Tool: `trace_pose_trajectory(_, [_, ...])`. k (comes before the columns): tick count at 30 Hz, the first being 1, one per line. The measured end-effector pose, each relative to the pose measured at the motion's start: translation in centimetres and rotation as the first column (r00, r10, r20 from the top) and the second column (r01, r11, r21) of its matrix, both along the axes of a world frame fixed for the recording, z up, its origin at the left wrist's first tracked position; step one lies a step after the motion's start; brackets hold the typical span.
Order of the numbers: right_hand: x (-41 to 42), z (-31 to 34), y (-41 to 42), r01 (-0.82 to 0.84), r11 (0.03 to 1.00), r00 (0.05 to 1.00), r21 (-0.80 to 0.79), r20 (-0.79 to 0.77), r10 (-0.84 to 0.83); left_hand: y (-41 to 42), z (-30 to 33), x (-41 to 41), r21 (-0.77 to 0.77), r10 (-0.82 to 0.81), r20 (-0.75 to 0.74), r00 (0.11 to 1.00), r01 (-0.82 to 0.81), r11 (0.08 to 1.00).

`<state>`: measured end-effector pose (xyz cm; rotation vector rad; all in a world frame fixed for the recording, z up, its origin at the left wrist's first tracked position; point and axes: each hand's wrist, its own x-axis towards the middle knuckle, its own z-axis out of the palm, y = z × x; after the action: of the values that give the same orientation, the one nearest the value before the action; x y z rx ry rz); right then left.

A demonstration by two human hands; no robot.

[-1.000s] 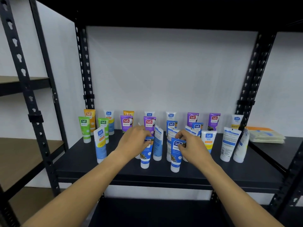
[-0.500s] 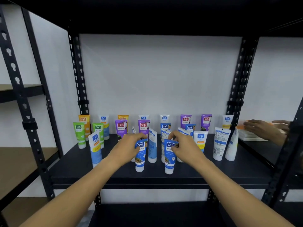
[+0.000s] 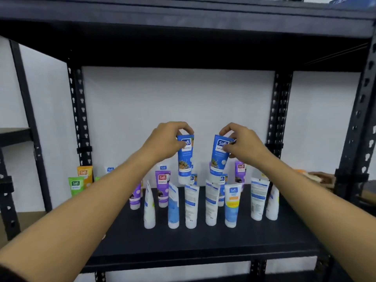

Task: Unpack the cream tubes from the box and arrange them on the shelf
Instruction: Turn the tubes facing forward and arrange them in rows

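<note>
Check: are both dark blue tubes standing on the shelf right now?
No, the left hand and right hand each hold a dark blue tube aloft.

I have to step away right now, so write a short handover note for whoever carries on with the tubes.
Left hand pinches a blue tube by its top, lifted above the shelf.
Right hand holds a second blue tube the same way, tilted.
Done: many tubes stand cap-down on the shelf, front row and back rows.
Left: set both lifted tubes down. The box is out of view.
</note>
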<state>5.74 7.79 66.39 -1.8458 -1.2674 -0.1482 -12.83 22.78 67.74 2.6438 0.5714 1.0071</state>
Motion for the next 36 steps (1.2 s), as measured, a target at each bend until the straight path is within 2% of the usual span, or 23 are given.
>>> trace_pose_trajectory(6, [5.7,2.9,0.1,0.121,0.992,0.989,-0.033,0.094,-0.117,-0.8,2.3,7.1,0.036,-0.071,-0.003,0.998,0.071,0.997])
trace_pose_trajectory(12, [12.1,2.2,-0.1,0.226,0.973,0.967,-0.052,0.128,-0.218,-1.2,1.4,14.6,0.091,-0.114,-0.046,0.992,0.118,0.989])
trace_pose_trajectory(17, [17.7,-0.2,-0.4,0.283,0.958,0.958,-0.034,0.045,-0.282,-1.5,-0.4,20.8,0.143,-0.135,-0.112,0.984,0.15,0.978])
trace_pose_trajectory(26, [24.9,-6.7,0.0,0.344,0.939,0.928,0.025,-0.161,-0.336,-0.2,-5.7,28.8,0.112,-0.163,-0.179,0.97,0.184,0.976])
trace_pose_trajectory(36, [27.8,-12.8,1.3,0.38,0.925,0.906,0.02,-0.211,-0.367,1.4,-9.5,32.7,0.061,-0.22,-0.364,0.905,0.259,0.964])
